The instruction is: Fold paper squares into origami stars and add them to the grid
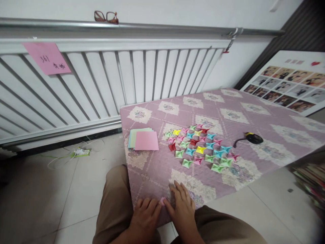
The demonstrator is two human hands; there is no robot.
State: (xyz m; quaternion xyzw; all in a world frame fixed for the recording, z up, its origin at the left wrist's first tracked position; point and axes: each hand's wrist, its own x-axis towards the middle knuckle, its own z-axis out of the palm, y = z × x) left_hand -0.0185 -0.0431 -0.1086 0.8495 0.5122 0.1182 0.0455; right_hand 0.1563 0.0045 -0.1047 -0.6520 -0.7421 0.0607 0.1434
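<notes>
A small folded piece of pink paper (162, 201) lies at the near edge of the table, between my two hands. My left hand (146, 214) is closed, its fingers curled and the thumb side against the paper's left side. With its thumb touching the paper from the right, my right hand (182, 202) rests on the tablecloth, other fingers stretched out. Beyond them sit rows of folded paper pieces (200, 149) in green, pink, blue, red and yellow. To their left is a stack of square paper sheets (146, 140), pink on top.
A purple patterned cloth (152, 178) covers the table. A black object with a curved handle (254, 138) lies on the right. Behind stand a white radiator (149, 74) and a pipe bearing glasses (106, 17). A photo board (286, 81) leans at right; a power strip (81, 152) is on the floor.
</notes>
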